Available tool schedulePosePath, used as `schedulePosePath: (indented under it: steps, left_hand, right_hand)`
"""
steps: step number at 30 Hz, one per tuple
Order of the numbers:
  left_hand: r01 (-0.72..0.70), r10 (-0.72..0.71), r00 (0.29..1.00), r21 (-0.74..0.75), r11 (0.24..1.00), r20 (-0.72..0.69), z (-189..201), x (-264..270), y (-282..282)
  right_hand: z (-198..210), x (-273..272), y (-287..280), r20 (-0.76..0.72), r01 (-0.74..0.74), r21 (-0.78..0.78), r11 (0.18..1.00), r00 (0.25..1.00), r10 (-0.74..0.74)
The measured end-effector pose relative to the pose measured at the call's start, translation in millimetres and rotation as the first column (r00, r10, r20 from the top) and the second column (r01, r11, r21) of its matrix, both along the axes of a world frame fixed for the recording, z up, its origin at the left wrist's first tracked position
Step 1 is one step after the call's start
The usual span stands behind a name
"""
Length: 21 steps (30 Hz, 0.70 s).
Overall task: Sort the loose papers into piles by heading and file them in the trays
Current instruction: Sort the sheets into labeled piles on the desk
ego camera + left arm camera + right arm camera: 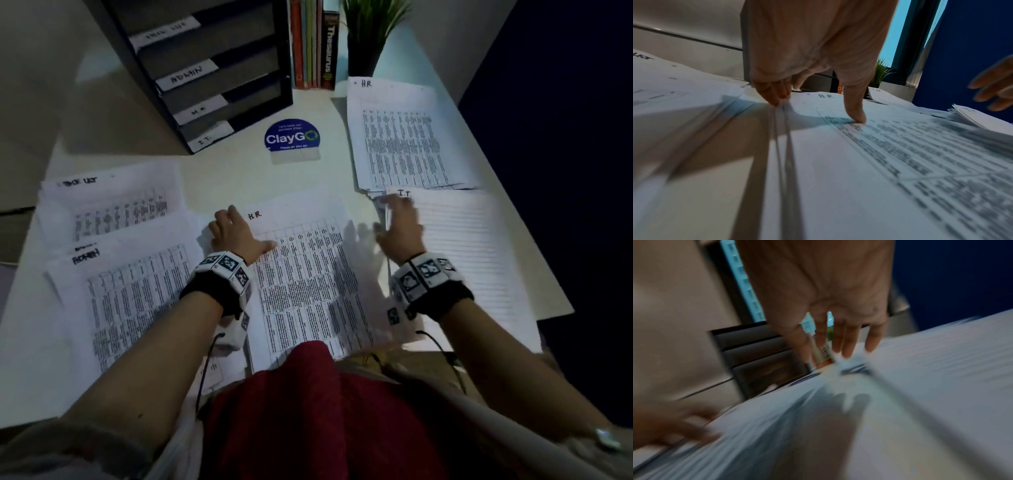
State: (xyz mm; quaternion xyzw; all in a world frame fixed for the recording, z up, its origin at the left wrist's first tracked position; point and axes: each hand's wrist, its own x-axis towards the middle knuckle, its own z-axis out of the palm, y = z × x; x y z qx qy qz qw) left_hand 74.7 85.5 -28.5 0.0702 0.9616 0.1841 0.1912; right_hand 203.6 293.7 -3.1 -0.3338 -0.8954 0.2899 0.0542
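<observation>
The loose H.R. sheet (301, 274) lay flat under the left hand (236, 233), its long axis running from the person's body toward the trays (205, 85), heading at the far end. That hand grasped the sheet's left edge, fingers (774, 94) curled at the paper stack's side, thumb (855, 112) pressing the print. The right hand (400, 222), released and spread, hovered beside it over the corner of the I.T. pile (472, 246). Beyond that hand sat the H.R. pile (400, 137). Done well, the step likely needs only the top sheet peeled, kept flat, and laid heading-aligned on that pile.
</observation>
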Motion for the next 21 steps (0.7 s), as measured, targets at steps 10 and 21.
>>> schedulePosePath:
  steps: [10, 21]
  left_hand:
    - [-0.037, 0.038, 0.999, 0.091, 0.995, -0.012, 6.8, -9.3, -12.0]
    - [0.057, -0.008, 0.994, 0.443, 0.895, -0.112, 14.3, -3.8, -33.5]
  right_hand:
    - [-18.2, -80.0, -78.7, 0.368, -0.645, 0.114, 0.756, 0.734, 0.571]
    - [-15.4, -85.3, -73.8, 0.38, -0.726, 0.113, 0.678, 0.662, 0.646]
